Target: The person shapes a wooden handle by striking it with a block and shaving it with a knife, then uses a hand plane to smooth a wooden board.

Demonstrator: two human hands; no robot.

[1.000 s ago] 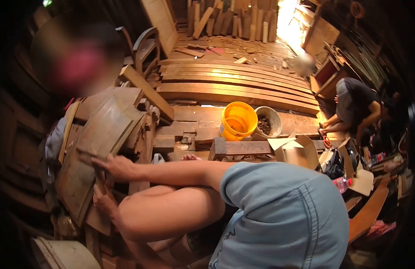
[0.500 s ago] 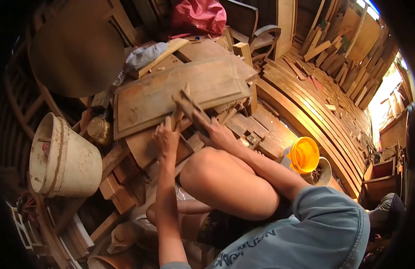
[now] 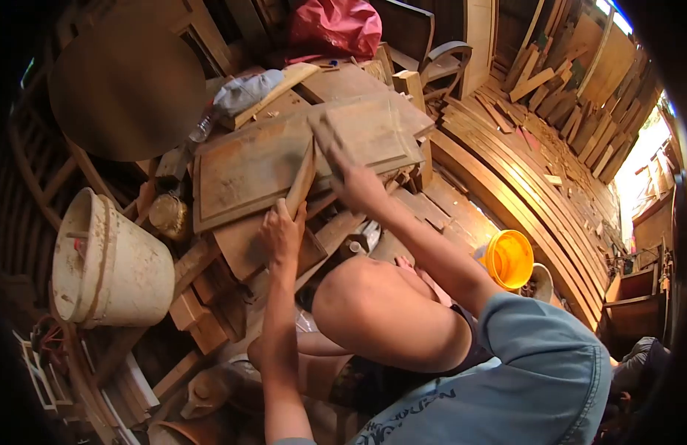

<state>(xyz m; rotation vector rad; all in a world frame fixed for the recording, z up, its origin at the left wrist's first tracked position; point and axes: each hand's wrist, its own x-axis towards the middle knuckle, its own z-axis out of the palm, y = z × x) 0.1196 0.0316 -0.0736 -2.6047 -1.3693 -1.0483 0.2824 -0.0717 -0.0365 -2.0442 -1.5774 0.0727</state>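
Your left hand (image 3: 282,228), mid-frame, is clamped around the lower end of a wooden strip (image 3: 302,182). Your right hand (image 3: 360,187), right of it and blurred, is closed on a brown piece (image 3: 327,141); its exact form cannot be told. Hands apart.

Edges: the strip slants up and right over the lower edge of a framed wooden panel (image 3: 239,174), upper centre; contact cannot be told. The panel's right end sits beyond your right hand. Room to move lies over the panel's left face, bounded by a clear bottle (image 3: 201,130) at upper left. Your bent knee (image 3: 365,289) rises below the hands, near your right forearm. A white bucket (image 3: 136,263) stands at left, well apart from the strip; a yellow bucket (image 3: 509,259) is right of centre.

Strip's look: narrow, light brown, straight-sided, upper end tapering. Panel: dull, worn, with darker patches.
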